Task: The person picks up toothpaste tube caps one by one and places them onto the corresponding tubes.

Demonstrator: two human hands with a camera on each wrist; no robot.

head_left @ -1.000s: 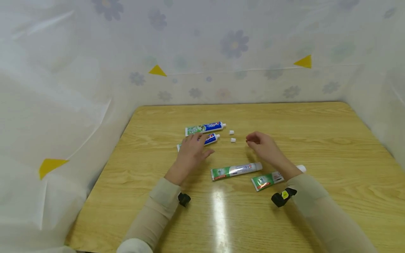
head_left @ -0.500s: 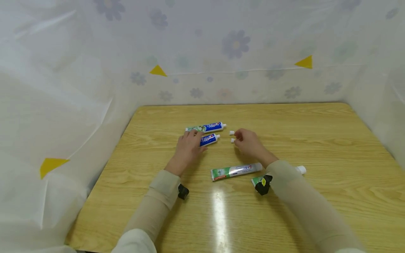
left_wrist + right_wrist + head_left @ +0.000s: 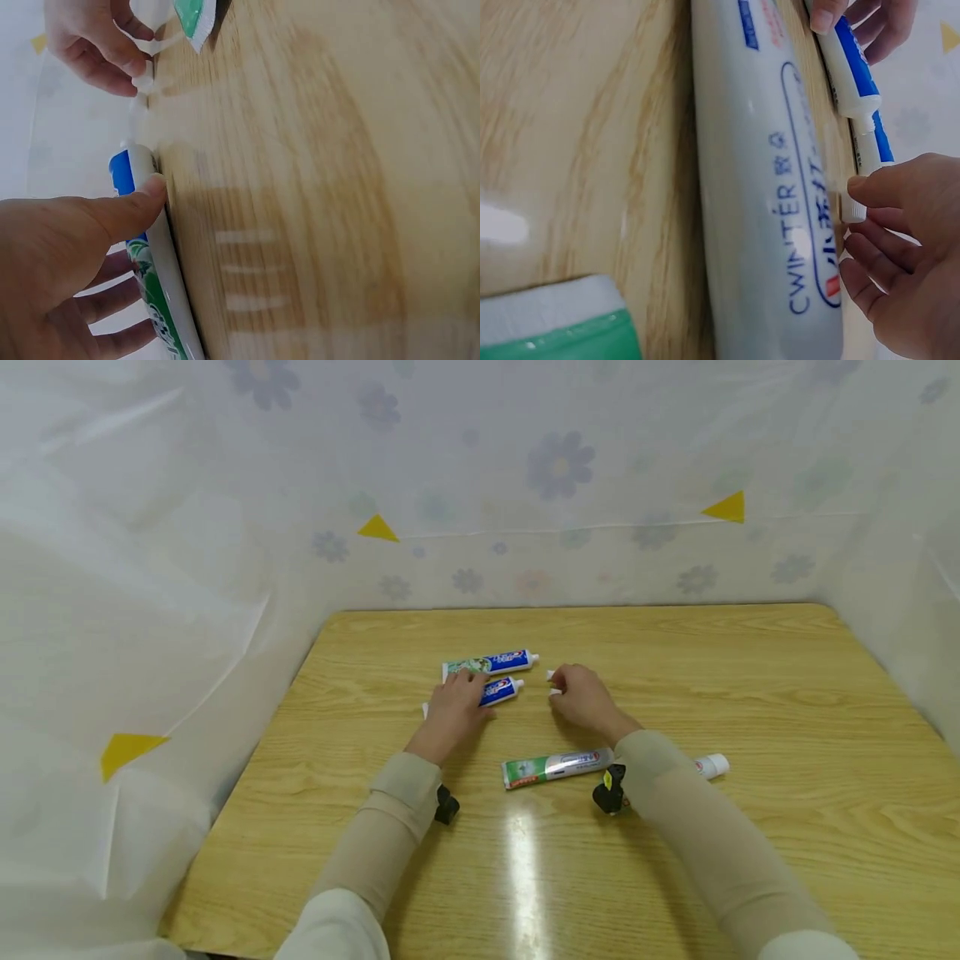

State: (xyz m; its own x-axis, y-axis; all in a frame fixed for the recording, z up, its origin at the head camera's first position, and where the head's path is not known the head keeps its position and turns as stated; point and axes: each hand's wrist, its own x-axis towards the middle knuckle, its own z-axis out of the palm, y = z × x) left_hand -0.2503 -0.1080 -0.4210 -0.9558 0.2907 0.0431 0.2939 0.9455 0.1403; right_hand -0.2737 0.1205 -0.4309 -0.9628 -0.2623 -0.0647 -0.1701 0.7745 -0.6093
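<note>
In the head view my left hand point(image 3: 453, 708) grips the nearer blue, green and white toothpaste tube point(image 3: 499, 692), which lies on the table with its uncapped nozzle to the right. Thumb and fingers are on opposite sides of this tube in the left wrist view. Just right of the nozzle, my right hand point(image 3: 583, 700) pinches a small white cap point(image 3: 853, 208) between thumb and index finger. A second white cap point(image 3: 551, 675) shows by its fingertips, a little farther back. Behind the gripped tube lies a similar uncapped toothpaste tube point(image 3: 510, 662), partly behind my left hand.
A silver and green toothpaste tube point(image 3: 558, 767) lies in front of the hands on the wooden table point(image 3: 420, 893). Another tube point(image 3: 712, 766), white-capped, is mostly hidden under my right sleeve. Pale floral sheeting point(image 3: 480, 460) stands behind the table.
My right hand has moved left to the caps and taken the nearer one between its fingers. My left hand has closed on the nearer blue tube, which stays about where it was.
</note>
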